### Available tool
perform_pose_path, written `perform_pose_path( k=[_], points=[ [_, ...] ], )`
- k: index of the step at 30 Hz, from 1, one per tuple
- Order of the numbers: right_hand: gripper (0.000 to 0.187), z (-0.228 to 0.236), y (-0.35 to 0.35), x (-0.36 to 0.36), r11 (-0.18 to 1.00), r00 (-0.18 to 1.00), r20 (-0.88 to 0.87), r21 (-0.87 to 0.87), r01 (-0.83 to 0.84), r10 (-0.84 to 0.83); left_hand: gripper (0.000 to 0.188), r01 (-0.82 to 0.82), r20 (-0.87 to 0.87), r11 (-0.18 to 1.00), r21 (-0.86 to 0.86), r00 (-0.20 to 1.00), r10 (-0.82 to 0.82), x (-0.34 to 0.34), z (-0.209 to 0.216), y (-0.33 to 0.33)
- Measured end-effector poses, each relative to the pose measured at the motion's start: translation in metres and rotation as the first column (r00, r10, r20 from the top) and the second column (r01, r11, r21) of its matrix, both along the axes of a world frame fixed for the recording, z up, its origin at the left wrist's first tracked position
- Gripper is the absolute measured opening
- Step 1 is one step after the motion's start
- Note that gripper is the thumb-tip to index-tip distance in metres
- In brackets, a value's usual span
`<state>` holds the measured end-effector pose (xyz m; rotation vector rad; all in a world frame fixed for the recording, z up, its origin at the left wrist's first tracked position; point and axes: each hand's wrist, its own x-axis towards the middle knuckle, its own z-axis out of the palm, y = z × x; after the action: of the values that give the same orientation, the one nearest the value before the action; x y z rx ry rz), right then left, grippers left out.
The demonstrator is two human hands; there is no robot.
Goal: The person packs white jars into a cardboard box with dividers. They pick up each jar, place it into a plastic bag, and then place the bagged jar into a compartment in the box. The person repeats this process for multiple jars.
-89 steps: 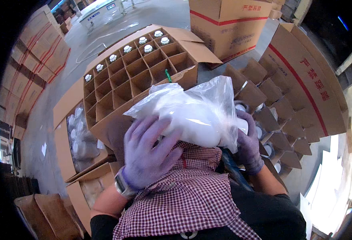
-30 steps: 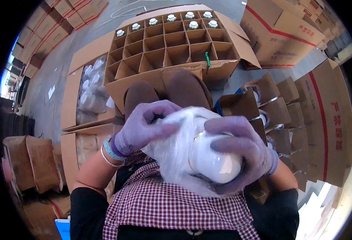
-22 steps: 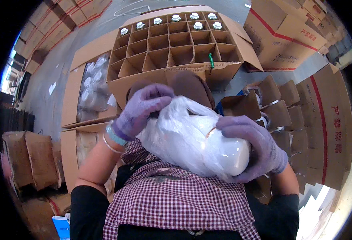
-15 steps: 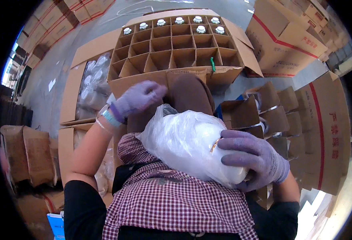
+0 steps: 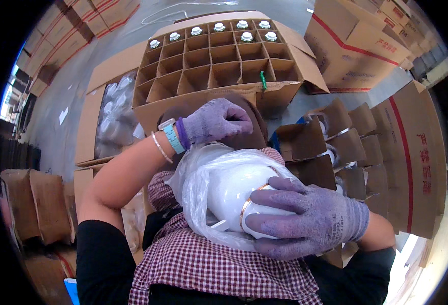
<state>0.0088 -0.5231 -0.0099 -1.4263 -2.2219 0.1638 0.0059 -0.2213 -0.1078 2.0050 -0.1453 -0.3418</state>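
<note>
A glossy white vessel with a gold band, bottle- or jar-like [image 5: 229, 188], lies tilted across my lap, partly out of a clear plastic bag [image 5: 196, 175]. My right hand [image 5: 305, 216], in a purple-grey knit glove, is wrapped round its banded end. Bunched film covers the other end, so its full shape is hidden. A small white piece [image 5: 218, 225] sticks out beside the vessel at the bag's edge. My gloved left hand [image 5: 216, 121] is raised just beyond the bag, its fingers curled in; whatever they may hold is hidden.
In front stands a divided carton [image 5: 219, 89], with several white-capped bottles [image 5: 219, 27] in its far cells. A carton of plastic-wrapped items [image 5: 116, 119] is at the left. More divided cartons [image 5: 348, 147] and a large box [image 5: 356, 48] stand at the right.
The film has been drawn back toward the left, baring the white vessel and its gold band. My left hand has moved right and nearer. My right hand keeps its grip on the vessel.
</note>
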Motion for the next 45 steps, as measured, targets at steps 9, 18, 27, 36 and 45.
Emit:
perform_pose_path(
  k=[9, 18, 27, 36, 45],
  points=[
    [0.071, -0.002, -0.01, -0.003, 1.0, 0.999, 0.03, -0.027, 0.014, -0.013, 0.042, 0.391, -0.426, 0.829, 0.4, 0.88, -0.21, 0.01, 0.004, 0.025],
    [0.053, 0.0, -0.003, -0.004, 0.999, 0.998, 0.043, 0.007, -0.054, 0.054, 0.016, 0.115, 0.204, 0.865, 0.488, 0.949, -0.241, 0.014, 0.003, -0.007],
    [0.049, -0.014, -0.021, -0.001, 0.985, 0.975, -0.147, 0.019, 0.172, -0.167, 0.014, 0.139, 0.211, 0.988, 0.072, 0.966, -0.151, -0.015, 0.051, -0.03],
    [0.082, -0.024, -0.043, -0.003, 0.911, 0.859, -0.308, -0.081, 0.405, -0.41, 0.098, -0.091, 0.279, 0.989, 0.115, 0.959, 0.055, -0.086, 0.052, 0.024],
    [0.057, -0.039, -0.053, -0.015, 0.813, 0.804, -0.283, 0.115, 0.57, -0.524, 0.069, -0.259, 0.101, 0.911, -0.321, 0.947, 0.305, -0.093, 0.054, -0.073]
  ],
)
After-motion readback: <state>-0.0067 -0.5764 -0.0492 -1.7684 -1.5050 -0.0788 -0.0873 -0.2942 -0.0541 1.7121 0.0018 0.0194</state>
